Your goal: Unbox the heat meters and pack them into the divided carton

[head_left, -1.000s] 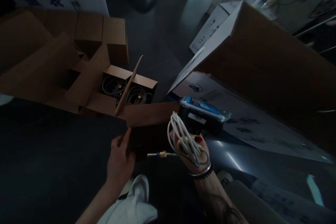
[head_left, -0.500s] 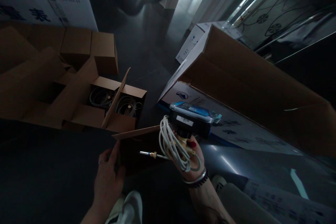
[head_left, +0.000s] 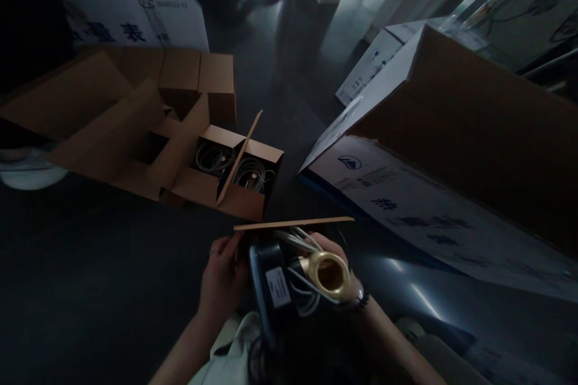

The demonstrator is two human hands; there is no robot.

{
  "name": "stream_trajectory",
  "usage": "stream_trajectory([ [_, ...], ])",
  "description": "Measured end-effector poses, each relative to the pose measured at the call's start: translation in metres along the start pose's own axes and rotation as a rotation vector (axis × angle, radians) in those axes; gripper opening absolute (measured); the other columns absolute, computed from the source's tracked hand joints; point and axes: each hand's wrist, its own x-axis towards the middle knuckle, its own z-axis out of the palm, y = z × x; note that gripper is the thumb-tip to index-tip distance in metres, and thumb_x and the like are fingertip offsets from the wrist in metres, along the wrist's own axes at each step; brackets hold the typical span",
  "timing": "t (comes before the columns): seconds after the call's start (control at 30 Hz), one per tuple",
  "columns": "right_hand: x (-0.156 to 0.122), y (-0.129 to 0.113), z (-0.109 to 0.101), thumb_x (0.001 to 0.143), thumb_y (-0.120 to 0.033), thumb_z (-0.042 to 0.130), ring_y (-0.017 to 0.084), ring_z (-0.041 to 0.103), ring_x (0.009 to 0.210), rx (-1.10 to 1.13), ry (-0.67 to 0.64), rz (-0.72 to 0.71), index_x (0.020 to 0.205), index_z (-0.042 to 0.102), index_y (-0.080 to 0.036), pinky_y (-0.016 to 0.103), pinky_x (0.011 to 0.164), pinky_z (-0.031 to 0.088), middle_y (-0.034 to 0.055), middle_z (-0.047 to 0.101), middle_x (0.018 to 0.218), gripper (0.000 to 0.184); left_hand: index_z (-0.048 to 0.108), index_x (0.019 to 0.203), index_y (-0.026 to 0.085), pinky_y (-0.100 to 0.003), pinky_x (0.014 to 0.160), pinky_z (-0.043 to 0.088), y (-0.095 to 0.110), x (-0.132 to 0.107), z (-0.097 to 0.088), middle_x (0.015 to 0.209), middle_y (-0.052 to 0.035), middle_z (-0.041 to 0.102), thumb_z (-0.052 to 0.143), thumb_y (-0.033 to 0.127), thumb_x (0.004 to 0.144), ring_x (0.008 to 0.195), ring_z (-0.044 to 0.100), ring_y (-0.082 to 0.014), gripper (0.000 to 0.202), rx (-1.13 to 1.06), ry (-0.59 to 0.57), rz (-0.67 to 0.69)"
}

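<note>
My right hand (head_left: 336, 249) grips a meter with a brass pipe end (head_left: 331, 272), a dark body bearing a white label (head_left: 276, 286), and a coil of white cable (head_left: 298, 239). The brass opening faces the camera. My left hand (head_left: 222, 275) holds the edge of a small cardboard box whose flap (head_left: 293, 224) juts out level above the meter. The box itself is mostly hidden in the dark under the hands.
An open brown carton (head_left: 180, 150) with dividers holds coiled cables (head_left: 235, 167) on the floor ahead left. A large white printed carton (head_left: 428, 192) with an open brown flap lies to the right. More white boxes (head_left: 135, 6) stand behind.
My right hand has turned the meter over and brought it down toward the small box; its display faced up before, the brass end faces me now. The camera view has shifted.
</note>
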Motion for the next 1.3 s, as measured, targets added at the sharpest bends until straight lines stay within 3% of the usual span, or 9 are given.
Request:
stream_trajectory([
  [0.13, 0.012, 0.017, 0.007, 0.071, -0.023, 0.052, 0.015, 0.049, 0.064, -0.495, 0.07, -0.138, 0.07, 0.053, -0.017, 0.026, 0.061, 0.042, 0.0043, 0.055, 0.07, 0.006, 0.049, 0.124, 0.021, -0.036, 0.086, 0.047, -0.003, 0.0, -0.003, 0.107, -0.0071, 0.049, 0.04, 0.019, 0.077, 0.097, 0.054, -0.0193, 0.047, 0.07, 0.029, 0.049],
  [0.3, 0.003, 0.022, 0.021, 0.067, -0.014, 0.05, 0.021, 0.051, 0.079, -0.949, -0.022, -0.102, 0.077, 0.059, -0.017, 0.033, 0.073, 0.041, 0.0091, 0.057, 0.078, 0.014, 0.049, 0.124, 0.02, -0.034, 0.085, 0.047, -0.004, 0.001, -0.003, 0.105, -0.0068, 0.049, 0.04, 0.021, 0.077, 0.095, 0.054, -0.0182, 0.048, 0.1, 0.032, 0.079],
  [0.5, -0.002, 0.012, 0.031, 0.067, -0.007, 0.047, 0.024, 0.052, 0.092, -1.052, -0.151, 0.103, 0.099, 0.06, -0.018, 0.034, 0.08, 0.04, 0.0092, 0.06, 0.093, 0.037, 0.049, 0.124, 0.018, -0.033, 0.084, 0.047, -0.003, 0.0, 0.002, 0.103, -0.0079, 0.049, 0.04, 0.017, 0.077, 0.095, 0.054, -0.0184, 0.048, 0.11, 0.039, 0.086],
  [0.7, 0.033, 0.057, 0.05, 0.079, -0.005, 0.037, 0.027, 0.055, 0.094, -1.198, -0.335, 0.406, 0.106, 0.058, -0.012, 0.04, 0.081, 0.042, 0.0157, 0.06, 0.099, 0.035, 0.047, 0.125, 0.019, -0.033, 0.083, 0.047, 0.003, 0.0, 0.008, 0.101, -0.0072, 0.048, 0.042, 0.017, 0.076, 0.093, 0.054, -0.0174, 0.049, 0.115, 0.027, 0.098],
  [0.8, 0.024, 0.061, 0.043, 0.075, -0.005, 0.046, 0.028, 0.05, 0.106, -1.151, -0.364, 0.437, 0.113, 0.056, -0.011, 0.039, 0.09, 0.04, 0.0156, 0.056, 0.113, 0.04, 0.048, 0.124, 0.017, -0.033, 0.081, 0.048, -0.001, 0.001, 0.005, 0.099, -0.0075, 0.05, 0.045, 0.022, 0.078, 0.092, 0.054, -0.0176, 0.046, 0.087, 0.017, 0.14],
  [1.0, -0.008, 0.045, 0.027, 0.086, -0.017, 0.041, 0.022, 0.046, 0.112, -0.941, 0.142, 0.136, 0.118, 0.053, -0.014, 0.038, 0.099, 0.037, 0.0106, 0.054, 0.118, 0.035, 0.06, 0.104, 0.019, -0.026, 0.075, 0.048, -0.009, 0.017, 0.012, 0.088, -0.0038, 0.061, 0.04, 0.026, 0.089, 0.082, 0.058, -0.0136, 0.026, -0.045, 0.119, 0.366],
  [1.1, 0.008, 0.059, 0.039, 0.086, -0.021, 0.042, 0.026, 0.047, 0.113, -0.938, 0.006, 0.133, 0.116, 0.055, -0.013, 0.044, 0.099, 0.036, 0.0118, 0.055, 0.118, 0.033, 0.061, 0.102, 0.02, -0.029, 0.077, 0.048, -0.008, 0.027, 0.038, 0.09, -0.0049, 0.061, 0.051, 0.028, 0.084, 0.085, 0.057, -0.0165, 0.022, 0.073, 0.226, 0.426],
  [1.2, 0.012, 0.063, 0.035, 0.081, -0.011, 0.042, 0.022, 0.056, 0.101, -0.803, -0.062, 0.098, 0.103, 0.062, -0.015, 0.038, 0.091, 0.044, 0.01, 0.062, 0.106, 0.03, 0.058, 0.11, 0.019, -0.037, 0.081, 0.046, -0.012, 0.03, 0.062, 0.099, -0.0089, 0.059, 0.056, 0.022, 0.08, 0.093, 0.054, -0.0225, 0.03, 0.291, 0.165, 0.478],
  [1.3, -0.013, 0.053, -0.003, 0.08, -0.011, 0.04, 0.017, 0.06, 0.088, -0.618, 0.458, -0.069, 0.085, 0.064, -0.02, 0.032, 0.08, 0.048, 0.005, 0.065, 0.09, 0.026, 0.056, 0.108, 0.015, -0.043, 0.083, 0.043, -0.023, 0.026, 0.068, 0.1, -0.012, 0.055, 0.06, 0.023, 0.076, 0.096, 0.05, -0.0268, 0.033, 0.377, 0.228, 0.379],
])
